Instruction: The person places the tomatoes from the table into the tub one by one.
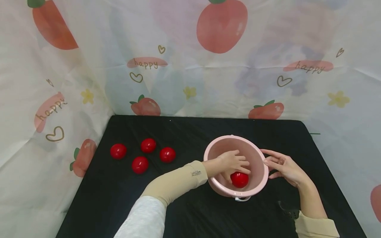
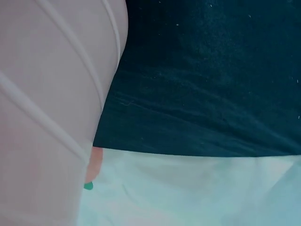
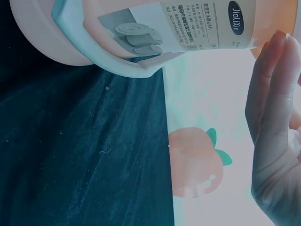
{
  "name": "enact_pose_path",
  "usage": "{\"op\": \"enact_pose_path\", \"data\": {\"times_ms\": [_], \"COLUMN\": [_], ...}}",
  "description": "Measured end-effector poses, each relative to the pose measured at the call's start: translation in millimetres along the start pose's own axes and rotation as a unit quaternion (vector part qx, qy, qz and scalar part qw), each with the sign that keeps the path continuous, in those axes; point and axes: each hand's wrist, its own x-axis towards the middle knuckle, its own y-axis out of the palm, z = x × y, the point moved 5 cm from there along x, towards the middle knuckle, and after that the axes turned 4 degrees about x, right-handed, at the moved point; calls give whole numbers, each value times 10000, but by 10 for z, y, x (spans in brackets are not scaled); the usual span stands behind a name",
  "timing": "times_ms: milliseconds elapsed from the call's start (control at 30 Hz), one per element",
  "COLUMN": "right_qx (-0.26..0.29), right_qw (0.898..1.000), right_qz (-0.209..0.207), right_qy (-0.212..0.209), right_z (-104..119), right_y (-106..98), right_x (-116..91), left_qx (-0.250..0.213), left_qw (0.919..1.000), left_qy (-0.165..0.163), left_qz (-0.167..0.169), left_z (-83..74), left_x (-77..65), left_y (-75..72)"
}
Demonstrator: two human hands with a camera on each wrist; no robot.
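A pink bucket [image 1: 218, 191] with a white handle stands upright on the black-covered table. My left hand [image 1: 235, 162] is down inside it, fingers spread and fairly straight. A shiny red ball [image 1: 239, 180] lies below that hand in the bucket, between thumb and index finger. At the bucket's right side is my right hand [image 1: 286, 169], its thumb and index fingertips right at the rim. In the right wrist view, the fingers [image 3: 275, 89] reach the bucket wall beside a printed label [image 3: 207, 23]. The left wrist view shows the bucket's ribbed outside [image 2: 51, 94], with the hand hidden.
Several red balls [image 1: 140, 165] lie loose on the left of the black cloth [image 1: 184, 218]. A patterned white curtain [image 1: 208, 82] stands along the table's back and left edges. The bucket's white handle [image 1: 242, 199] hangs on its near side.
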Motion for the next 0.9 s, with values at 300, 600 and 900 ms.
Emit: {"op": "enact_pose_path", "data": {"times_ms": [300, 600, 900], "right_qx": [2, 11, -48], "right_qw": [10000, 9998, 9999], "right_qz": [30, 101, 62], "right_qy": [-23, -152, -130], "right_z": [-8, 3, -3], "right_y": [4, 3, 1], "right_x": [8, 13, 17], "left_qx": [368, 777, 849], "left_qw": [9985, 9938, 9880], "left_qy": [266, -72, -277], "left_qz": [298, 788, 1259], "left_z": [-87, -121, -122], "left_x": [106, 169, 175], "left_y": [32, 73, 112]}}
